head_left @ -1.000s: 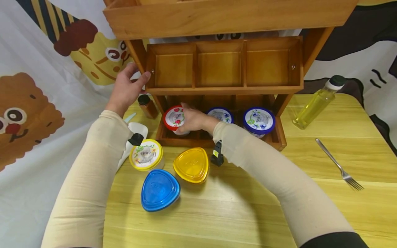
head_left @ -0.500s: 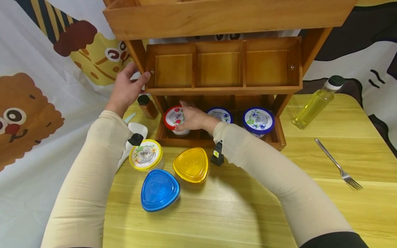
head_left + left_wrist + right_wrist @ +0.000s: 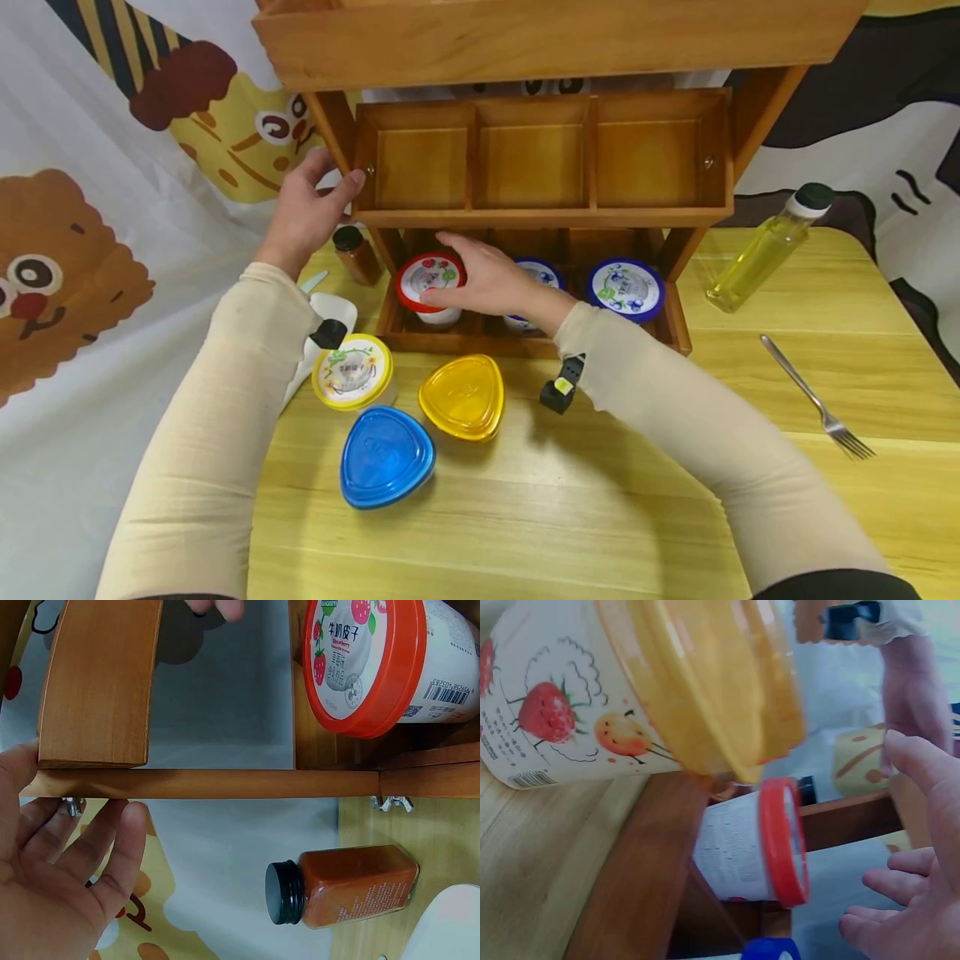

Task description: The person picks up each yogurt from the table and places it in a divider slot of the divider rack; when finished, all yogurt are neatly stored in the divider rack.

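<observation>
A wooden shelf rack [image 3: 540, 218] stands at the back of the table. My left hand [image 3: 311, 208] grips its left side frame, with the thumb in front and fingers behind; the left wrist view shows these fingers [image 3: 112, 855] around the rail. In the bottom tier sits a red-lidded tub [image 3: 431, 283] with strawberries on its label. Beside it my right hand [image 3: 491, 279] has its fingers spread, the thumb over the lid's edge. The right wrist view shows a gap between the hand [image 3: 915, 877] and the tub. One blue-lidded tub [image 3: 542, 271] is partly hidden behind the right hand.
Another blue-lidded tub [image 3: 626, 289] sits at the bottom tier's right. In front are a yellow-lidded tub [image 3: 352, 372], an amber-lidded container [image 3: 463, 398] and a blue-lidded container [image 3: 386, 457]. A spice jar [image 3: 357, 256] stands left; an oil bottle [image 3: 768, 250] and a fork [image 3: 817, 398] are right.
My right hand has let go of the red-lidded tub and drawn back to the right, its fingers spreading. The tub now sits level in the tier. My left hand stays put.
</observation>
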The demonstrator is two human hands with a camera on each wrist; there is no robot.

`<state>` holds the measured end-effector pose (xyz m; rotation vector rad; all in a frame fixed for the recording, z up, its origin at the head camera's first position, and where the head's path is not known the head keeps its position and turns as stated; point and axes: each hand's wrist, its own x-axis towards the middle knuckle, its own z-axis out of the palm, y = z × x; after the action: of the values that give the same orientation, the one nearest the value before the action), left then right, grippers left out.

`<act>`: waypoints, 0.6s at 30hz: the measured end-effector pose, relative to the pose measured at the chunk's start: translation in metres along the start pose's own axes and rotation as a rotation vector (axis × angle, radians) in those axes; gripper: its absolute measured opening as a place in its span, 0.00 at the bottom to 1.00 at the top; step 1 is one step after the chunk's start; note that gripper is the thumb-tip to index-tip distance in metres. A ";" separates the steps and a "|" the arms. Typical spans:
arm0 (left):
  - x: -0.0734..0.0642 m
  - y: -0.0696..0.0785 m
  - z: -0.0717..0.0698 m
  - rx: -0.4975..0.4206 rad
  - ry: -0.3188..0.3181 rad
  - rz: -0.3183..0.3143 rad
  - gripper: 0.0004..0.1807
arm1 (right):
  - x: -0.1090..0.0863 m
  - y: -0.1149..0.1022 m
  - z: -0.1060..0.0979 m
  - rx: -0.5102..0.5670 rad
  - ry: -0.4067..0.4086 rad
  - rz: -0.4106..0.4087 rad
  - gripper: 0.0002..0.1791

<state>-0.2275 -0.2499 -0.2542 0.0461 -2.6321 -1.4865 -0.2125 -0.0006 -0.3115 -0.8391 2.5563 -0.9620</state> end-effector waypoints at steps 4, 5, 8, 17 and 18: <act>0.001 0.001 0.001 0.007 -0.004 -0.001 0.26 | -0.015 0.001 -0.010 0.017 0.015 -0.024 0.51; 0.001 0.001 0.001 0.008 -0.005 -0.002 0.27 | -0.019 0.002 -0.011 0.023 0.018 -0.039 0.50; 0.001 0.001 0.000 0.005 -0.006 -0.002 0.27 | -0.030 0.003 -0.014 0.048 0.025 -0.087 0.48; 0.000 0.001 0.000 -0.010 -0.004 -0.011 0.27 | -0.060 -0.003 -0.011 0.148 0.005 -0.185 0.48; 0.000 0.001 0.000 -0.009 -0.005 -0.010 0.27 | -0.063 -0.003 -0.010 0.147 0.004 -0.194 0.48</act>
<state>-0.2278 -0.2490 -0.2530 0.0557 -2.6324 -1.5038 -0.1655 0.0413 -0.2985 -1.0562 2.4051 -1.1934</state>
